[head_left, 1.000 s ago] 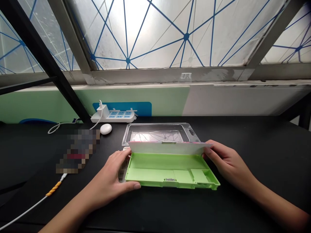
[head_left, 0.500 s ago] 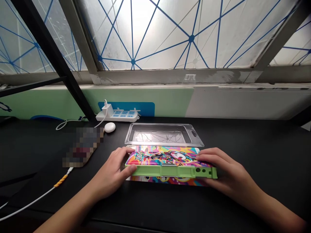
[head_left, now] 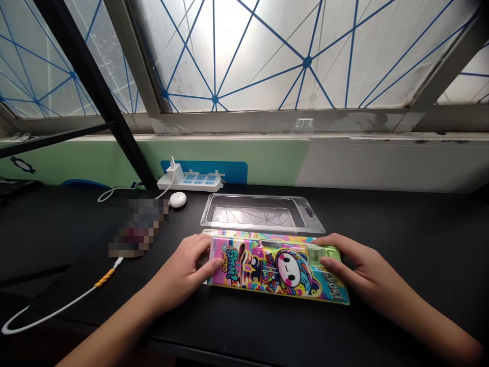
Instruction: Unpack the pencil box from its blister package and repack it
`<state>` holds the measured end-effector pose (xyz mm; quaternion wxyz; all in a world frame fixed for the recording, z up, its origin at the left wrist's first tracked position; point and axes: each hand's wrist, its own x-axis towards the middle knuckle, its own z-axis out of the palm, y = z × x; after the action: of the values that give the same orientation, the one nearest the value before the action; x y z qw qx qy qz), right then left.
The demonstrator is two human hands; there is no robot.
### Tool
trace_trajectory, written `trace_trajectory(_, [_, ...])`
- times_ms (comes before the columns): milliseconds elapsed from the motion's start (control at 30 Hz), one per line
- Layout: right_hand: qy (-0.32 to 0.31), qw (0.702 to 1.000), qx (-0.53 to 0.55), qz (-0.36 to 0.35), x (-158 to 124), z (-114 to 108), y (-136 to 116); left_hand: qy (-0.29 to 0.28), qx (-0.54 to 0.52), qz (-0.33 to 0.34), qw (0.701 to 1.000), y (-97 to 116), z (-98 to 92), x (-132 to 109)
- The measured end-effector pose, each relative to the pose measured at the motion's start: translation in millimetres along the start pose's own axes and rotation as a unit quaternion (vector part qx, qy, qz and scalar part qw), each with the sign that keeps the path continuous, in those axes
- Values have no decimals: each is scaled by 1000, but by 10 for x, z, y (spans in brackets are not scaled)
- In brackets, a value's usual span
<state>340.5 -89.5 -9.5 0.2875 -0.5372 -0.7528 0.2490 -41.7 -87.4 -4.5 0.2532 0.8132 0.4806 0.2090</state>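
Observation:
A colourful pencil case with a cartoon character on its face and a green part at its right end is tipped so that the printed face shows. My left hand grips its left end, thumb on the front and fingers behind. At the right end my right hand is closed on the case, its thumb over the green part. A printed strip like a card shows along the far edge, mostly hidden by the case. Just beyond lies a clear plastic tray, with nothing visible inside it.
On the left lie a blurred-out phone with a white cable and a round white case. A power strip stands against the wall. A black slanted post rises at the left of the black desk.
Both hands have turned the pencil case from its green edge to its printed face. My right thumb now lies on its front. The view has shifted slightly left.

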Motion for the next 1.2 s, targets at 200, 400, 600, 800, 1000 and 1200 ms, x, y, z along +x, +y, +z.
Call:
trace_trajectory(200, [-24, 999, -41, -11, 68, 18, 47, 19, 15, -22, 999, -3, 27, -52])
trace_trajectory(400, [44, 989, -112, -86, 68, 53, 72, 27, 2, -23, 999, -51, 25, -95])
trace_trajectory(600, [45, 960, -217, -169, 91, 64, -73, 53, -15, -1, 999, -164, 105, -159])
trace_trajectory(800, [-34, 952, -247, -179, 248, 412, -673, 69, 3, 14, 998, -192, 127, -149])
trace_trajectory(1000, [-7, 954, -262, -149, 368, 772, -922, 65, -1, 10, 998, -116, 93, -135])
trace_trajectory(1200, [24, 953, -269, -137, 363, 795, -903, 53, -2, -15, 998, -58, 56, -145])
